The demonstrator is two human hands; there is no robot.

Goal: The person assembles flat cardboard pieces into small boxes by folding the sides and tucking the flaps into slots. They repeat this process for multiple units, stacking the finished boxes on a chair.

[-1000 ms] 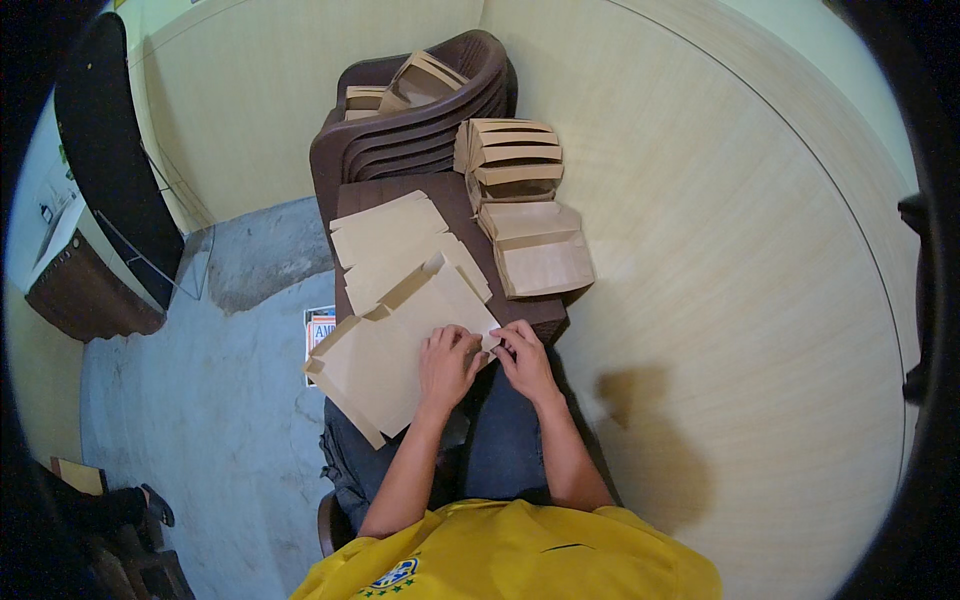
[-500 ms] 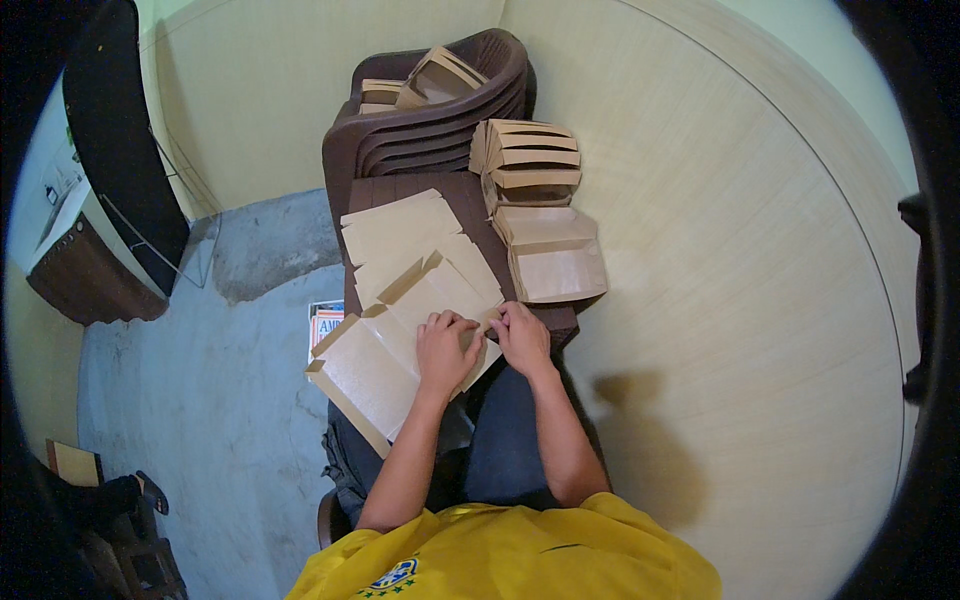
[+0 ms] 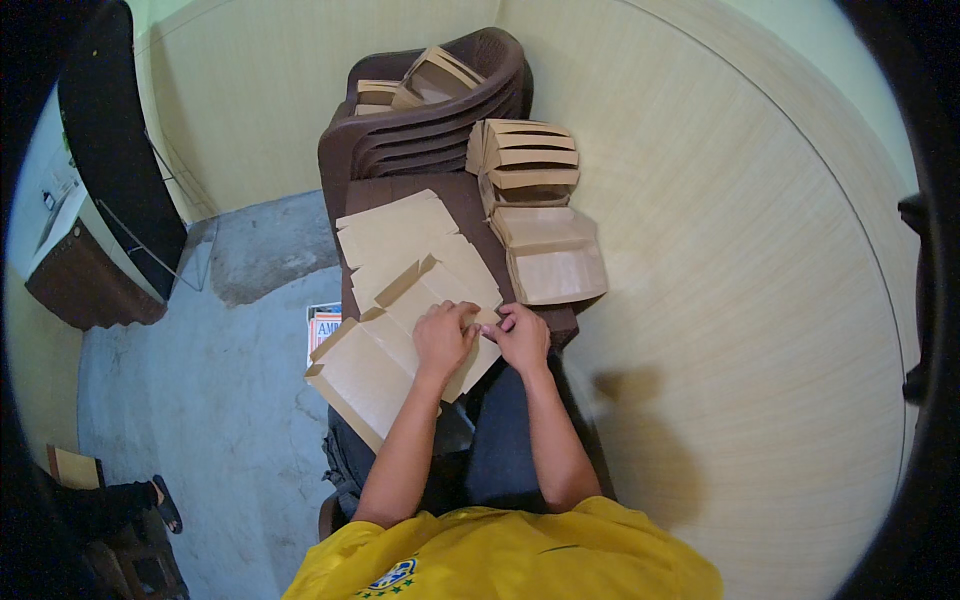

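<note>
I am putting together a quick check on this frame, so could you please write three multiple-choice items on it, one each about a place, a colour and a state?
1. Where does the folded brown paper box lie?
A. on the grey floor
B. on the dark brown table, right of the flat sheets
C. on the person's lap

2. What colour are the stacked plastic chairs?
A. dark brown
B. white
C. blue

3. What are the hands doing?
A. both hang free
B. both press on the flat brown paper sheet
C. one lifts a chair

Answers: 1 B, it sits on the table beside the sheets. 2 A, the seats are dark brown. 3 B, the left hand and right hand rest on the sheet.
</note>
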